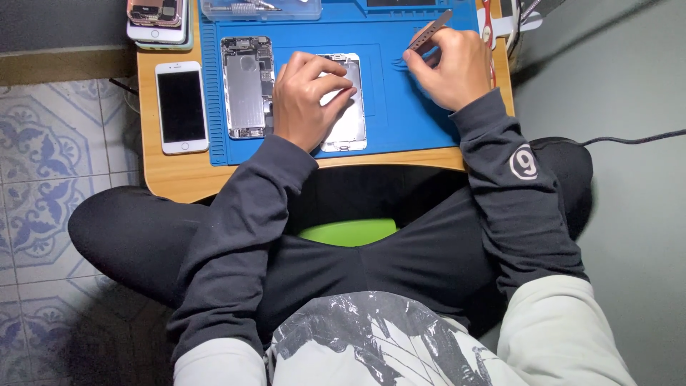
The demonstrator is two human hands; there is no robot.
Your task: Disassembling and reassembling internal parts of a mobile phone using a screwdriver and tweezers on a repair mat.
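My left hand (306, 96) rests on a silver phone screen panel (350, 118) that lies on the blue work mat (400, 107), its fingers curled over the panel's upper part. My right hand (446, 68) is at the mat's right side, holding a pair of metal tweezers (430, 31) with the tips pointing up and away. An opened phone body (246, 87) with bare internals lies on the mat to the left of my left hand.
A white phone with a dark screen (181, 107) lies on the wooden table (171, 175) left of the mat. More phones (157, 20) are stacked at the top left. A clear plastic parts box (261, 8) sits at the mat's far edge. Tiled floor is at the left.
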